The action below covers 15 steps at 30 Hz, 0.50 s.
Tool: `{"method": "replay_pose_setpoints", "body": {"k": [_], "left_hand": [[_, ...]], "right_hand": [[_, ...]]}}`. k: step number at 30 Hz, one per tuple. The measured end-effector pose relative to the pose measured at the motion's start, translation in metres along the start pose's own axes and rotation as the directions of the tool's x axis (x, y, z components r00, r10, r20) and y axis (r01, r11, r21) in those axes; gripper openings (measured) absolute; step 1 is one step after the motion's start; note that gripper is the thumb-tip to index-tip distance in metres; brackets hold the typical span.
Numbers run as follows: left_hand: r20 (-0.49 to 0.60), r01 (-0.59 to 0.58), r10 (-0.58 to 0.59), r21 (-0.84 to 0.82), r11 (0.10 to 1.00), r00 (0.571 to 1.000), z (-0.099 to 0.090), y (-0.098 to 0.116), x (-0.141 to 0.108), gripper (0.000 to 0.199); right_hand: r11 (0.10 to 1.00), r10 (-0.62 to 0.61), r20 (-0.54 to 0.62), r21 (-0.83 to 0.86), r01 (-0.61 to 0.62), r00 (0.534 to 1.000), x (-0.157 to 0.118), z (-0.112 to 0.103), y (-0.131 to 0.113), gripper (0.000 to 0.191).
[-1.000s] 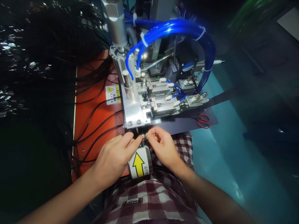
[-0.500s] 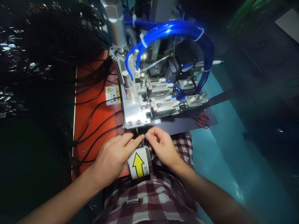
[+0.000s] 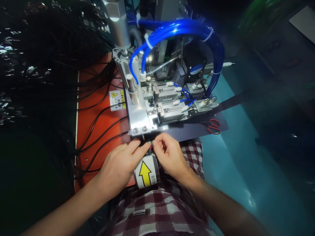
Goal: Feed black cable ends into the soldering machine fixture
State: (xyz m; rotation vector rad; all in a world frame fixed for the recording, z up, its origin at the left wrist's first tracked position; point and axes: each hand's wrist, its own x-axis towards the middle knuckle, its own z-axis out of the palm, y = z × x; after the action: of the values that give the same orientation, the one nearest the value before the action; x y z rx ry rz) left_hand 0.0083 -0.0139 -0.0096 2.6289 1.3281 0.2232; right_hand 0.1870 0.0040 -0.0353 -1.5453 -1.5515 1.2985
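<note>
Small coloured wire ends (image 3: 151,143) lie between my fingertips at the front edge of a metal machine (image 3: 140,118). My left hand (image 3: 123,164) rests with its index fingertip against them from the left, its other fingers bent over the machine's front. On the right, my right hand (image 3: 171,154) pinches thumb and index finger together at the same wires; what exactly it grips is too small to tell. Just below the fingertips is a rounded part with a white label and yellow arrow (image 3: 145,172).
Black cables (image 3: 105,121) cross the red surface (image 3: 98,131) at the left. Blue tubes (image 3: 177,28) arch over the machine. Scissors with red handles (image 3: 214,127) lie on a dark sheet (image 3: 192,130) at the right. Dark strands (image 3: 61,49) hang at the upper left.
My right hand's fingertips have shifted slightly left, closer to my left fingertip. The whole view has moved a little; the machine appears slightly further left.
</note>
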Motion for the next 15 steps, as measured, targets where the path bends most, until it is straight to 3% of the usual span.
{"method": "replay_pose_setpoints", "body": {"k": [2,4,8,12,15], "left_hand": [[-0.03,-0.004,0.002,-0.072,0.997,1.0,0.0011,-0.0019,-0.0005,0.036],[-0.053,-0.013,0.005,-0.138,0.99,0.999,0.0021,-0.0041,-0.0008,0.033],[-0.084,-0.033,0.02,-0.164,0.986,0.996,0.0023,-0.0056,-0.0005,0.03],[-0.088,-0.038,0.025,-0.148,0.988,0.996,0.0021,-0.0051,-0.0004,0.031],[-0.089,-0.038,0.026,-0.141,0.989,0.996,0.0026,-0.0059,-0.0011,0.032]], "right_hand": [[0.976,0.136,0.128,0.154,-0.155,0.982,0.0025,-0.0023,0.0039,0.018],[0.945,0.181,0.179,0.24,-0.221,0.967,0.0044,-0.0045,0.0074,0.02],[0.984,0.055,0.033,0.166,-0.06,0.998,0.0034,-0.0046,0.0052,0.016],[0.992,-0.124,-0.076,-0.012,0.123,0.989,0.0015,0.0007,0.0009,0.014],[0.998,-0.049,-0.082,0.021,0.051,0.995,0.0025,0.0029,0.0079,0.015]]}}
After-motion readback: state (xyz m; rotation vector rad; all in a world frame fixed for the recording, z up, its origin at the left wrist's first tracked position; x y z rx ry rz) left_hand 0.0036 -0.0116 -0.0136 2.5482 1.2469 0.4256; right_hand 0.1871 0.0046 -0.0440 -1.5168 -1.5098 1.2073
